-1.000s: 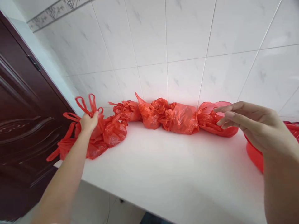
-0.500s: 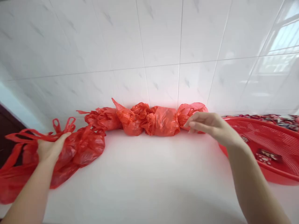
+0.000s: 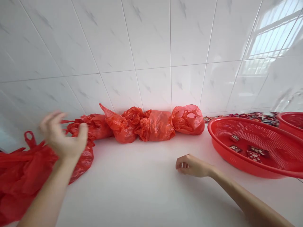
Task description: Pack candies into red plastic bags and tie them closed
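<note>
My left hand point(image 3: 63, 135) is raised over the red plastic bags point(image 3: 28, 176) at the left. Its fingers are spread and a little blurred, with nothing held. My right hand point(image 3: 193, 165) is low over the white tabletop point(image 3: 132, 183), between the bags and the red basket. Its fingers are loosely curled, a gap shows between them and the thumb, and I see nothing in it. Along the wall sit several bundled red plastic bags: a pointed one point(image 3: 123, 126), a rounder one point(image 3: 159, 126) and one with a loose, open-looking top point(image 3: 189, 121). Their contents are hidden.
A large red perforated basket point(image 3: 236, 159) stands at the right with several small wrapped packets point(image 3: 254, 155) inside. Behind it, more colourful packets point(image 3: 255, 116) lie along the tiled wall point(image 3: 151, 47). A second red basket point(image 3: 292, 118) shows at the right edge.
My left hand has let go of the red bags and lifted off them. My right hand has moved away from the rightmost wall bag, down toward me. The view has shifted right.
</note>
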`<state>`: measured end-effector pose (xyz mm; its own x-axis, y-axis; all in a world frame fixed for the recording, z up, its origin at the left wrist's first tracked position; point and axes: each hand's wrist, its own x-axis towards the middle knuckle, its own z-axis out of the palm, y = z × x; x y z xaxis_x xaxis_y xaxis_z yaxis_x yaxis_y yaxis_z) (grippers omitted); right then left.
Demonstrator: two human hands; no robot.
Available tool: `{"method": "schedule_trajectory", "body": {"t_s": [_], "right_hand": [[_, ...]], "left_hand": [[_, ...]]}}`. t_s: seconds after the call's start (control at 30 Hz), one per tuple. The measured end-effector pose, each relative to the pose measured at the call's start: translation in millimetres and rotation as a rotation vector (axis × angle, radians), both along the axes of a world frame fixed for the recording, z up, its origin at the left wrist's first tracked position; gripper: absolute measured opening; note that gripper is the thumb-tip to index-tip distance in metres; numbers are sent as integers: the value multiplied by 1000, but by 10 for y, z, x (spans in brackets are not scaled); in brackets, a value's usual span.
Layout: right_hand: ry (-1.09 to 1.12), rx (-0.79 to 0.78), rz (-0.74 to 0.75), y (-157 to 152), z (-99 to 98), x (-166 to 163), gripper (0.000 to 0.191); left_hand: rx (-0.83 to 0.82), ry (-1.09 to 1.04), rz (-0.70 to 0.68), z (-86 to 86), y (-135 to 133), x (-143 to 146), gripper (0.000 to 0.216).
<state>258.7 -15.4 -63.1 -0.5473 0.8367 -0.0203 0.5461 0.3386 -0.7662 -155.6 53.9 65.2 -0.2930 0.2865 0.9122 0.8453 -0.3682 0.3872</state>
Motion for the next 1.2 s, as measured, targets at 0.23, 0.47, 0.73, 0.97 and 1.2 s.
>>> {"method": "schedule_trajectory", "body": {"t_s": [0.23, 0.47, 0.73, 0.97, 1.2], "right_hand": [[148, -127, -84, 93, -301, -28, 15], [238, -70, -182, 68, -351, -33, 15], [247, 202, -403, 169, -389, 47, 24], [273, 264, -486, 200, -397, 128, 22], [514, 200, -524, 157, -247, 161, 35]], "left_hand": [[-134, 608, -665, -241, 476, 1774, 22], [-539, 824, -758, -636, 956, 3099, 36], [-535, 396, -766, -700, 1256, 3321, 21], [-478, -194, -902, -462, 1268, 3225, 19], [-643, -501, -1160, -532, 907, 3005, 28]]}}
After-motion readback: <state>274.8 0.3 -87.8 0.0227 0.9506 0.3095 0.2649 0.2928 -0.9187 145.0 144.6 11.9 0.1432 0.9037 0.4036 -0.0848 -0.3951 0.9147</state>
